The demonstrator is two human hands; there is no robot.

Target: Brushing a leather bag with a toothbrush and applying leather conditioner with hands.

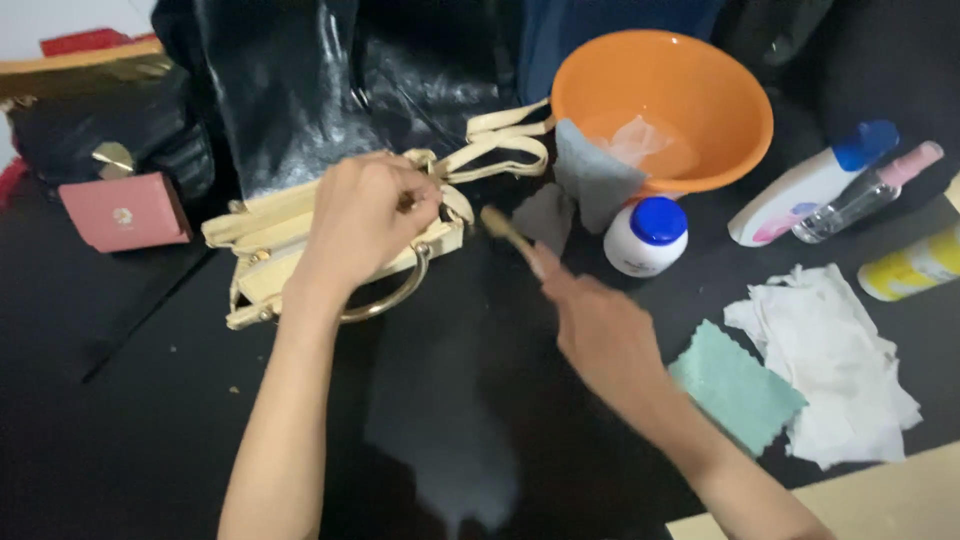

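A cream handbag (262,238) with a gold ring handle lies on the black surface, its straps (500,140) trailing toward the bowl. My left hand (365,215) rests on top of the bag and grips its upper edge near the clasp. My right hand (600,330) holds a small brush (505,232) with a pale handle, blurred by motion, its head just right of the bag.
An orange bowl (700,75) with a grey cloth (595,180) over its rim stands at the back. A white jar with blue lid (648,238), bottles (810,185), a yellow container (915,265), a teal cloth (735,385), crumpled white wipes (840,350) and a pink wallet (125,212) lie around.
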